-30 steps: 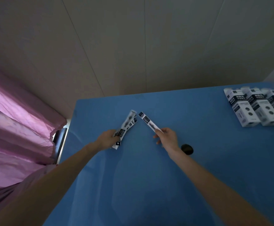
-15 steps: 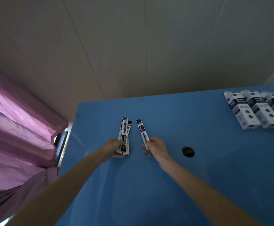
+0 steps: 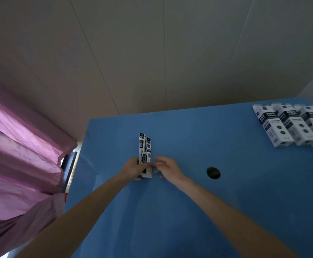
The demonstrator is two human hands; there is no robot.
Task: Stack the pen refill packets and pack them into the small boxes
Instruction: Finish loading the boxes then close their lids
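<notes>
A small stack of black-and-white pen refill packets (image 3: 145,149) stands upright over the blue table (image 3: 189,211), left of centre. My left hand (image 3: 134,167) grips the stack at its lower end. My right hand (image 3: 167,169) is just to the right of the stack, its fingers loosely spread, with fingertips touching the packets' lower edge and nothing held in it. Three small white-and-black boxes (image 3: 289,125) lie side by side at the table's far right.
A round dark hole (image 3: 213,172) is in the tabletop right of my right hand. Pink curtain fabric (image 3: 18,155) hangs at the left beside the table edge. A pale panelled wall (image 3: 152,53) rises behind the table.
My right hand carried its single packet left onto the stack in my left hand and let it go. The packets now sit together and more upright.
</notes>
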